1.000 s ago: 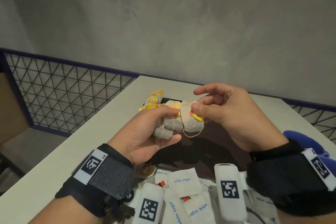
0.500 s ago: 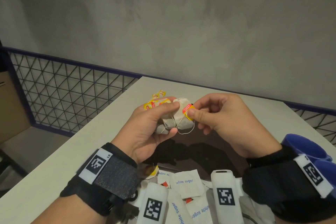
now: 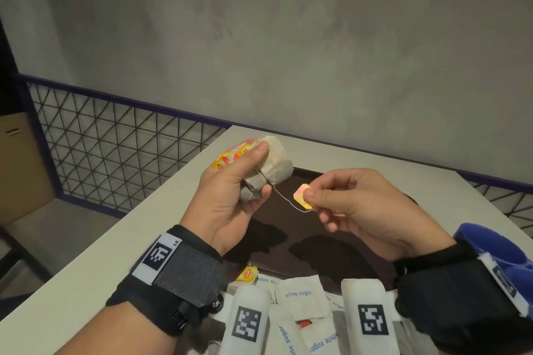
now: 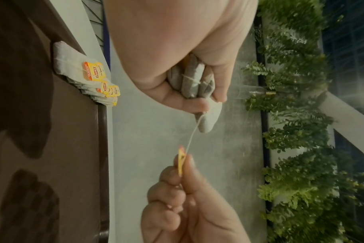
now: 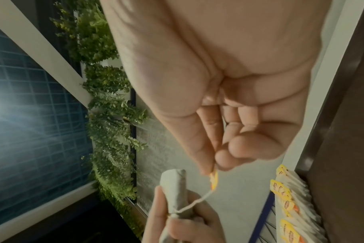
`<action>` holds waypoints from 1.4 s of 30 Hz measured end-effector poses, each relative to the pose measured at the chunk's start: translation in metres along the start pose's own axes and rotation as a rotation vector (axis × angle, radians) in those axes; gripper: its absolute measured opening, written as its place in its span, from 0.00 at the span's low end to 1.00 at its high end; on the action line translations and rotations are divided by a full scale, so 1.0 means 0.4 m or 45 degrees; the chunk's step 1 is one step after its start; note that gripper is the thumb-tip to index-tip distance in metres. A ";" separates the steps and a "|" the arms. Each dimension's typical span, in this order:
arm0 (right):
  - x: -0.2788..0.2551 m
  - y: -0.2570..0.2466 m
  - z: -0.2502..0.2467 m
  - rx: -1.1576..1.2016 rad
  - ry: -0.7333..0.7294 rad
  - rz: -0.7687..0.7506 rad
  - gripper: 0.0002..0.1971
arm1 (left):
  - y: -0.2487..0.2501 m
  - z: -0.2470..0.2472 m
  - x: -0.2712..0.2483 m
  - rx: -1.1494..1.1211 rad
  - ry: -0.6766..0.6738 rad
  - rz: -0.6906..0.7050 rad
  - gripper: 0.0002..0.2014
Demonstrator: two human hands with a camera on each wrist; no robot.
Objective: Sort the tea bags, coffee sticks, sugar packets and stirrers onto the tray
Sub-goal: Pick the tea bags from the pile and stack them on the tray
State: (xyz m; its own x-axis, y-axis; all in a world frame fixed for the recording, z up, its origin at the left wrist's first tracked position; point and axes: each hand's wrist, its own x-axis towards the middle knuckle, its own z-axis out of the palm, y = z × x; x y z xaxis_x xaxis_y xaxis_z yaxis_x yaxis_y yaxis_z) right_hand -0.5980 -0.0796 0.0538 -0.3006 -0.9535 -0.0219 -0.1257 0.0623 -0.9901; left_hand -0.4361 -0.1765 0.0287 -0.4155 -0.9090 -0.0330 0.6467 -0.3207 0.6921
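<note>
My left hand (image 3: 239, 181) grips a bunch of tea bags (image 3: 274, 166) above the dark brown tray (image 3: 331, 228), with string wound round them (image 4: 192, 79). My right hand (image 3: 340, 204) pinches one yellow tag (image 3: 302, 195) between thumb and forefinger, and its string (image 4: 192, 131) runs back to the bunch (image 5: 175, 189). A row of tea bags with yellow tags (image 4: 94, 77) lies along the tray's far edge (image 5: 289, 205). White sugar packets (image 3: 300, 297) and another yellow tag (image 3: 247, 273) lie on the table by the tray's near edge.
The tray sits on a white table (image 3: 101, 253) that ends at the left above a wire mesh railing (image 3: 115, 135). A grey wall (image 3: 288, 37) stands behind. White marker blocks (image 3: 249, 323) on my wrists hang over the sugar packets.
My right hand has pulled the yellow tag away to the right, drawing its string out from the bunch. My left hand has lifted the bunch slightly up and left.
</note>
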 end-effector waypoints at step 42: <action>-0.023 -0.034 -0.038 -0.227 -0.116 -0.424 0.22 | 0.000 -0.004 -0.031 0.586 -0.531 -0.339 0.15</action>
State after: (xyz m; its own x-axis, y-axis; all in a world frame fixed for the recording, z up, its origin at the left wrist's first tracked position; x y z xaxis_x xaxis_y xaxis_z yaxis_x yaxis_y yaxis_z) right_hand -0.6077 -0.0670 0.0697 -0.1316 -0.9520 0.2764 -0.3672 -0.2121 -0.9056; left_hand -0.4302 -0.1657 0.0280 -0.7949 -0.6061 -0.0279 0.1881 -0.2898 0.9384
